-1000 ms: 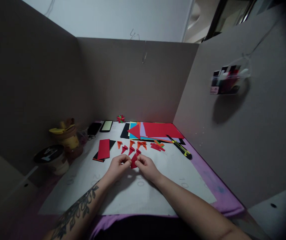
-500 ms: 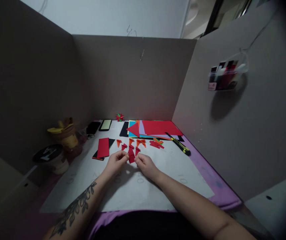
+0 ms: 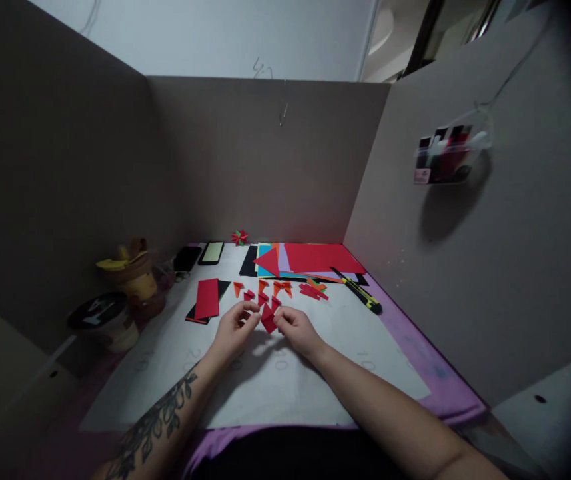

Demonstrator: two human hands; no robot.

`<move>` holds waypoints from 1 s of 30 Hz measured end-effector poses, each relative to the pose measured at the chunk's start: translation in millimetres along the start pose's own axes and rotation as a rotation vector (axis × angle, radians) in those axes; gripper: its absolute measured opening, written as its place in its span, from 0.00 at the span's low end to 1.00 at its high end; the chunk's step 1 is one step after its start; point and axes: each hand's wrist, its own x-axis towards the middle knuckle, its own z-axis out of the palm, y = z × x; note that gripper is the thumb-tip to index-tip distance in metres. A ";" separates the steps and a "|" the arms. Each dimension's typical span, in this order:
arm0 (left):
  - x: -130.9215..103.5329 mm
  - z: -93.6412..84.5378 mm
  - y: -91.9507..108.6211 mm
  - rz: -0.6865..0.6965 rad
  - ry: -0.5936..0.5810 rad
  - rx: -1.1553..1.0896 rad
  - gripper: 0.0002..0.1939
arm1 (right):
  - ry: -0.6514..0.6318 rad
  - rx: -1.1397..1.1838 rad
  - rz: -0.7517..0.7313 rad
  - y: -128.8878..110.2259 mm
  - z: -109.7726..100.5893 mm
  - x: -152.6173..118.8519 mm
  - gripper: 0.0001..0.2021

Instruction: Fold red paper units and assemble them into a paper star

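A small piece of red paper (image 3: 268,321) hangs above the white sheet, pinched at its right edge by my right hand (image 3: 299,328). Just left of the paper, my left hand (image 3: 238,327) has its thumb and forefinger apart, with nothing visible between them. Behind my fingers lie small folded red paper pieces, such as one (image 3: 248,295) partly covered by my left hand. Farther back sits a row of folded orange pieces (image 3: 282,287). Red and orange paper strips (image 3: 314,291) are heaped to the right.
A utility knife (image 3: 360,293) lies at the right. Coloured paper sheets (image 3: 322,258) are stacked at the back, with a paper star (image 3: 239,237) and a phone (image 3: 211,253) to their left. Red cards (image 3: 207,298), a tub (image 3: 102,320) and a pot (image 3: 132,273) stand leftward.
My left fingers have come off the red paper and spread apart. The paper, now tilted, stays in my right hand.
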 end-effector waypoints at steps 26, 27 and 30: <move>-0.3 -0.3 -4.4 -0.054 -0.112 -0.078 0.15 | -0.076 0.189 0.171 7.3 -8.4 3.1 0.22; -0.1 -0.5 -5.2 -0.058 -0.114 -0.065 0.14 | -0.083 0.172 0.169 8.1 -8.7 2.9 0.22; 1.2 -0.6 -7.7 -0.077 -0.115 -0.044 0.13 | -0.086 0.192 0.140 10.2 -8.0 2.0 0.25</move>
